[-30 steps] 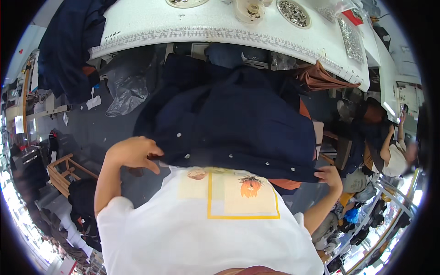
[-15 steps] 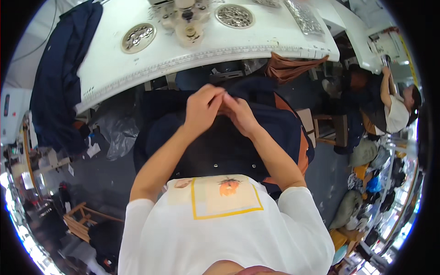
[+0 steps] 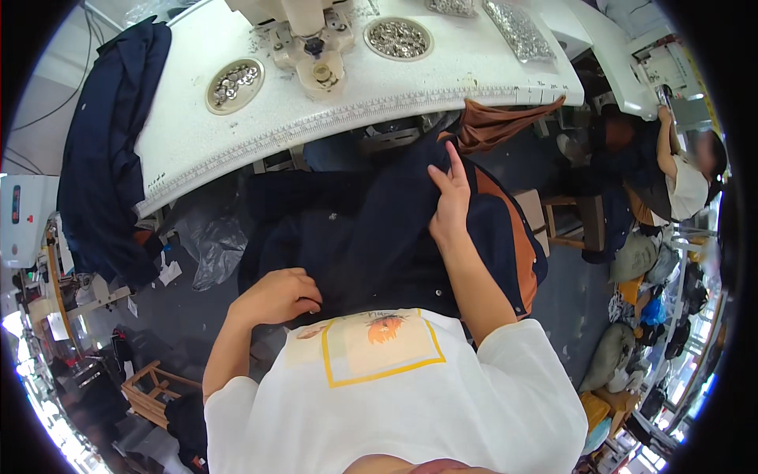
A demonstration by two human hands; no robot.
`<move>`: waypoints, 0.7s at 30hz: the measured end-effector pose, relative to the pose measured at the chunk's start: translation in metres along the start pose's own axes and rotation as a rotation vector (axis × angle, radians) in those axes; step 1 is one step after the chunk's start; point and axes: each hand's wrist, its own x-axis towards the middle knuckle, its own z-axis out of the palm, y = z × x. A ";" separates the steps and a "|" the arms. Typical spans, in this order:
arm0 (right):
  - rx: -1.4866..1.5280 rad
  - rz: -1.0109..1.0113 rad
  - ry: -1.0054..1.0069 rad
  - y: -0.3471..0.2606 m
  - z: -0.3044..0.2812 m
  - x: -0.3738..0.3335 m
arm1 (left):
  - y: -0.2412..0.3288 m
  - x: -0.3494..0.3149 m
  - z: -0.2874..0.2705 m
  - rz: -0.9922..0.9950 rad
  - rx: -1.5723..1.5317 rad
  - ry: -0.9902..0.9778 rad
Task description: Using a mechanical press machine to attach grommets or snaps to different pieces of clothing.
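A dark navy garment (image 3: 371, 253) with metal snap buttons and a brown-orange edge is spread across my lap. My left hand (image 3: 280, 297) is curled at the garment's left side, near my shirt, with thumb and fingers closed on the cloth; the fingertips are partly hidden. Farther forward and to the right, my right hand (image 3: 452, 201) lies against a raised fold of the same cloth. Its thumb and forefinger are stretched apart, while its other fingers are hard to make out.
Ahead, a white table (image 3: 371, 107) with a ruler edge carries a snap press (image 3: 316, 47), a left dish of snaps (image 3: 235, 85), a right dish of snaps (image 3: 399, 39) and a bag of snaps (image 3: 519, 31). Navy cloth (image 3: 106, 150) drapes over its left end. Another person (image 3: 685, 182) works at right.
My hands were together above the garment and have parted. The left came back toward my body at left and took hold of cloth; the right moved right. A fold of cloth now rises toward the table.
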 end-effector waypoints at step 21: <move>0.012 0.318 -0.705 -0.070 0.044 -0.047 | 0.019 0.088 -0.053 0.101 -1.041 0.963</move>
